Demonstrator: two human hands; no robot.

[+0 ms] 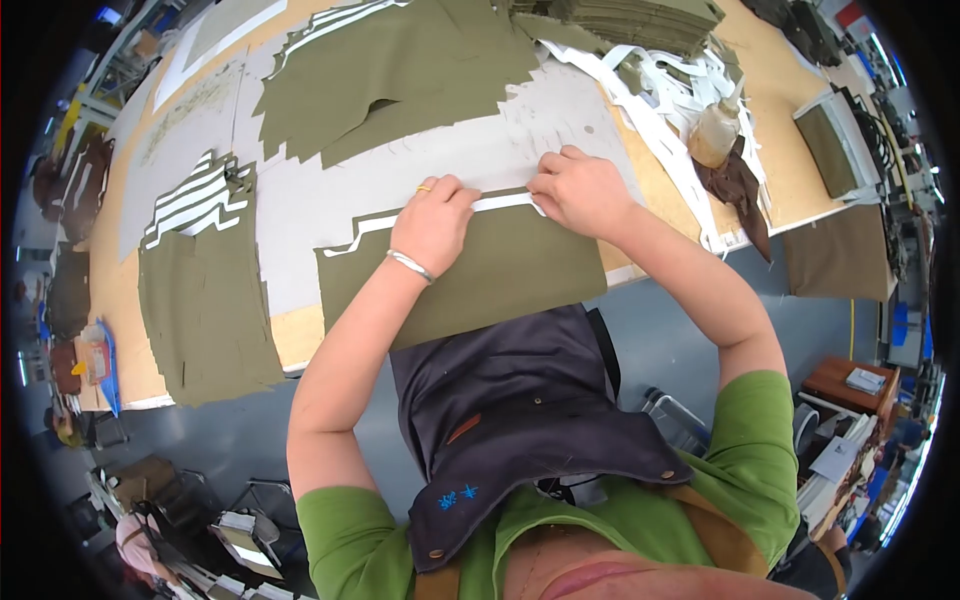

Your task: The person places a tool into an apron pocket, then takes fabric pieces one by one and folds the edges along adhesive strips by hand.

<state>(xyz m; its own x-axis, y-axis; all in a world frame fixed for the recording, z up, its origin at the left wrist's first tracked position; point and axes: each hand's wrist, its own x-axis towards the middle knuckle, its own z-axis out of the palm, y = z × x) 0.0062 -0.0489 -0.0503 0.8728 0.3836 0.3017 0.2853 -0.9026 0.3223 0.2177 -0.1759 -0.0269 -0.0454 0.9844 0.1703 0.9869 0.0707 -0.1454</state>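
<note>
An olive-green fabric panel (490, 265) lies at the front edge of the table, its near side hanging over toward my apron. Along its far edge runs a narrow white strip (500, 202) that steps down at the left end. My left hand (432, 222), with a ring and a bracelet, has its fingers closed on the strip near the middle of that edge. At the strip's right part, my right hand (580, 192) pinches the strip and fabric edge. The fingertips of both hands are partly hidden.
Green panels with white strips (200, 290) lie at left, and more green panels (400, 80) lie beyond my hands. To the right are loose white strips (640, 110), a bottle (714, 135), a dark cloth (735, 190) and a green fabric stack (640, 22).
</note>
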